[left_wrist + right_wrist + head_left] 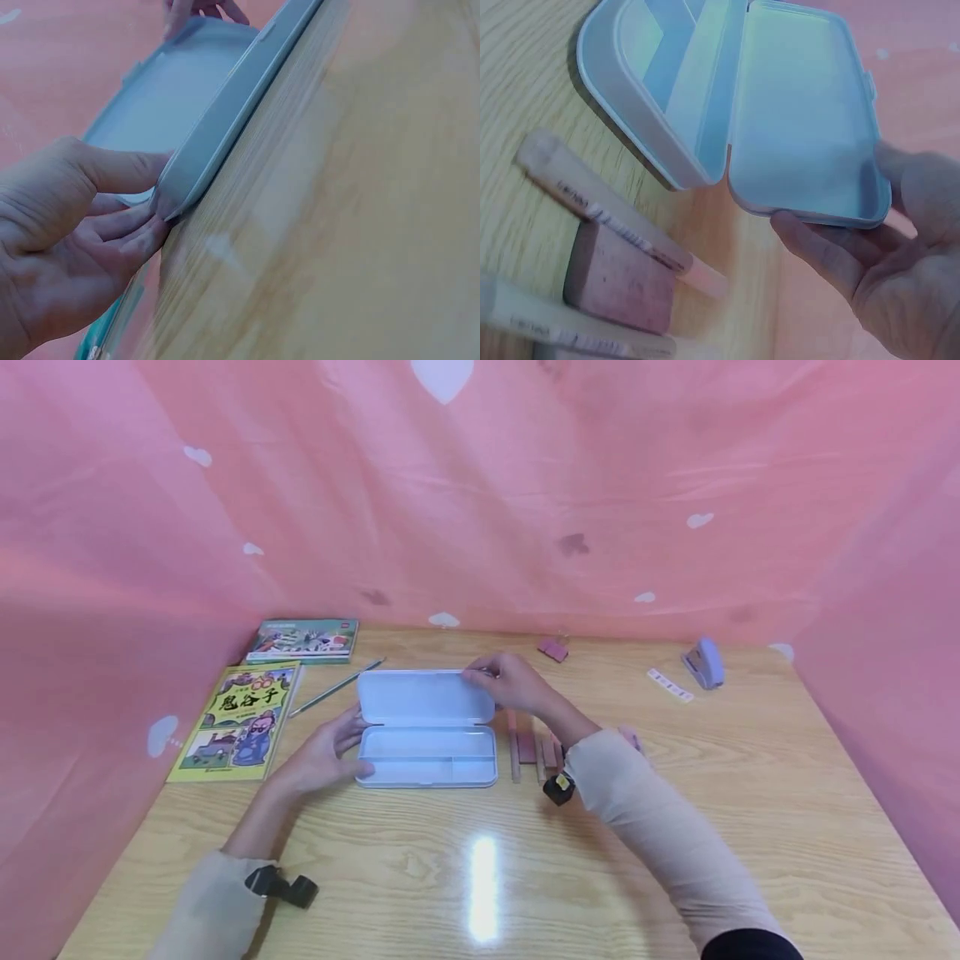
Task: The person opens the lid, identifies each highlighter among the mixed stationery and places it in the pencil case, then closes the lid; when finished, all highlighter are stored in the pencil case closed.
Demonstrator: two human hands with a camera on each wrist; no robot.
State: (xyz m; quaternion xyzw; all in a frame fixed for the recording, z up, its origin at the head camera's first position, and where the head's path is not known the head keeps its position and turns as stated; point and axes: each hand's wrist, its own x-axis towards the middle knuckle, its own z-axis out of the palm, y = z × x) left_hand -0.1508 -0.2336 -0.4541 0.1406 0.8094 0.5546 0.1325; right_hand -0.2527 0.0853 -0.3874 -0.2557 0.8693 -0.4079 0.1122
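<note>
A light blue pencil case (427, 742) lies on the wooden table with its lid (802, 112) swung up and its divided tray (679, 75) bare inside. My left hand (324, 758) grips the tray's left end; in the left wrist view the thumb is on its rim and the fingers (139, 236) are against its side and underneath. At the lid's right end, my right hand (512, 683) pinches the corner between thumb and fingers. Two pale markers (615, 210) lie beside the case on the right, over pinkish blocks (622, 277), partly hidden by my right arm in the head view.
Books (243, 722) lie on the left, with a second stack (303, 639) behind and a green pencil (337, 685) beside them. Toward the back right are a pink binder clip (553, 649), a white patterned strip (670, 685) and a purple stapler-like tool (703, 664). Pink cloth surrounds the table.
</note>
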